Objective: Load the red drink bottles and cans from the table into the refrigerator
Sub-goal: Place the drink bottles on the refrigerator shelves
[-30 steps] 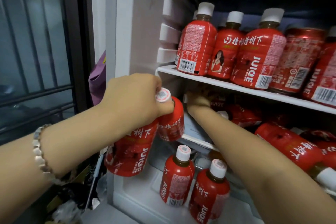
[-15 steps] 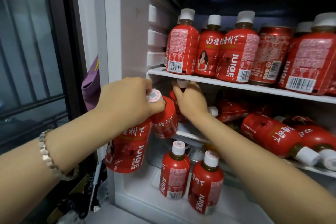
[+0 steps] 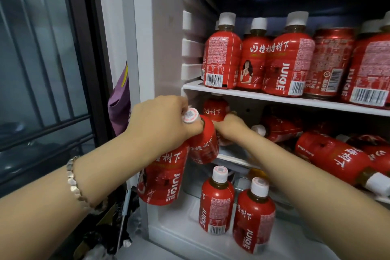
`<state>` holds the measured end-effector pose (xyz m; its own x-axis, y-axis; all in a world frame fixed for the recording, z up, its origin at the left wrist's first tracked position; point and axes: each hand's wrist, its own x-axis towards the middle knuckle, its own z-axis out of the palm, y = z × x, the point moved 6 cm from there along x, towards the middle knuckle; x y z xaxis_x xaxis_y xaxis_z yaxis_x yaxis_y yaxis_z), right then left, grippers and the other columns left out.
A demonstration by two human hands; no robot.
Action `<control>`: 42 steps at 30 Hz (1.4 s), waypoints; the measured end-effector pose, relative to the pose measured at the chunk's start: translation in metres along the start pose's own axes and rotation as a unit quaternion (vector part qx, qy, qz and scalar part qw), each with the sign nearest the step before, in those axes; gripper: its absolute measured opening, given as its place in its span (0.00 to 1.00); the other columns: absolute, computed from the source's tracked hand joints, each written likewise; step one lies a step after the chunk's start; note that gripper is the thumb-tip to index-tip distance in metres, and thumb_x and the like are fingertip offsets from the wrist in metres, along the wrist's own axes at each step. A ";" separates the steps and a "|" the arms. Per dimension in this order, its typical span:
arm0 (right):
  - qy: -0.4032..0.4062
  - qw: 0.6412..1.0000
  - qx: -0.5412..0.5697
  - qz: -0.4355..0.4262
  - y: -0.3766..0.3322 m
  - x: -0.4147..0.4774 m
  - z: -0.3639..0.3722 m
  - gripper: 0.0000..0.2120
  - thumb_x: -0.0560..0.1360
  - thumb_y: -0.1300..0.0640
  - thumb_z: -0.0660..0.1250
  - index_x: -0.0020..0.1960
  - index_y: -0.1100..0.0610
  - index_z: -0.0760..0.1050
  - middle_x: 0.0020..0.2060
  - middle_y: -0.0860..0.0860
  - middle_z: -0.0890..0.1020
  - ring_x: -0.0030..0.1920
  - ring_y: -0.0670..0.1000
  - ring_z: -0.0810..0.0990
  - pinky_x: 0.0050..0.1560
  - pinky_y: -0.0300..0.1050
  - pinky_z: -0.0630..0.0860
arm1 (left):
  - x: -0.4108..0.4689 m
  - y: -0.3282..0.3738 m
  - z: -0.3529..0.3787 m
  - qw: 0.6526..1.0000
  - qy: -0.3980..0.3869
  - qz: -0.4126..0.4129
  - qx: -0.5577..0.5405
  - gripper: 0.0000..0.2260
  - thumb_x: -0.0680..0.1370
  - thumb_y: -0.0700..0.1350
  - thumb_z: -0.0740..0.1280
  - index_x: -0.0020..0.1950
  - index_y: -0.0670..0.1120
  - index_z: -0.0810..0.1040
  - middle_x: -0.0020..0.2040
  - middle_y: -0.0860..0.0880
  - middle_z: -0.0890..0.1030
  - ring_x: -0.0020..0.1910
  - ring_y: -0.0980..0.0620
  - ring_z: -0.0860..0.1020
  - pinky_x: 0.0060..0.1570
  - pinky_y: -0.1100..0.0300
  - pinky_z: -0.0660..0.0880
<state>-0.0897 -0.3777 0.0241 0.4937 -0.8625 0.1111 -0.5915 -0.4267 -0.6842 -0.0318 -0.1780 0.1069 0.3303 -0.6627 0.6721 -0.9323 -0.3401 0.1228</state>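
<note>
My left hand (image 3: 160, 120) grips two red juice bottles by their necks in front of the open refrigerator. One bottle (image 3: 162, 177) hangs below the hand, and the other (image 3: 203, 143) shows its white cap beside my thumb. My right hand (image 3: 230, 126) reaches onto the middle shelf and holds the lower part of an upright red bottle (image 3: 215, 108) at the shelf's left end. Its fingers are partly hidden behind the bottle.
The upper shelf (image 3: 253, 96) carries a row of upright red bottles (image 3: 221, 59) and a red can (image 3: 331, 59). Several bottles (image 3: 329, 154) lie on their sides on the middle shelf. Two bottles (image 3: 216, 202) stand on the fridge floor. A purple cloth (image 3: 119, 103) hangs at the left.
My right hand has brought its bottle upright at the left end of the middle shelf and slid down to its lower part. My left hand has barely moved.
</note>
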 end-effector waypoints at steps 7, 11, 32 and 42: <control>0.009 0.996 0.091 0.004 -0.003 0.008 0.010 0.18 0.75 0.64 0.65 0.64 0.64 0.70 0.61 0.60 0.76 0.61 0.59 0.75 0.62 0.48 0.73 | 0.002 0.000 0.001 1.000 -0.012 0.004 -0.008 0.16 0.68 0.63 0.64 0.40 0.50 0.75 0.35 0.51 0.77 0.38 0.47 0.76 0.28 0.64 0.60; -0.177 0.931 0.236 -0.213 -0.013 -0.047 0.000 0.30 0.67 0.73 0.66 0.64 0.52 0.68 0.60 0.50 0.75 0.65 0.48 0.72 0.62 0.42 0.72 | 0.005 0.001 0.001 1.000 -0.015 0.007 -0.009 0.17 0.68 0.63 0.64 0.40 0.50 0.76 0.34 0.52 0.76 0.35 0.49 0.74 0.28 0.65 0.61; -0.013 0.977 0.081 -0.195 -0.032 -0.053 -0.006 0.24 0.59 0.43 0.77 0.51 0.46 0.73 0.48 0.45 0.82 0.49 0.46 0.80 0.52 0.47 0.77 | 0.025 0.017 -0.028 0.989 0.093 -0.016 -0.111 0.07 0.72 0.46 0.66 0.49 0.49 0.77 0.45 0.48 0.81 0.47 0.44 0.77 0.45 0.52 0.75; 0.065 0.988 0.102 -0.100 -0.005 -0.024 -0.003 0.33 0.61 0.39 0.75 0.61 0.53 0.73 0.55 0.50 0.80 0.55 0.51 0.79 0.55 0.46 0.76 | 0.012 0.007 -0.033 0.990 0.102 -0.019 -0.096 0.06 0.73 0.46 0.65 0.49 0.50 0.77 0.39 0.54 0.75 0.41 0.49 0.76 0.37 0.59 0.70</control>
<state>-0.1006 -0.3563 0.0270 0.4935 -0.7998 0.3416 -0.3426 -0.5398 -0.7689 -0.0395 -0.1663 0.1395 0.3466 -0.4965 0.7958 -0.9373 -0.2163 0.2733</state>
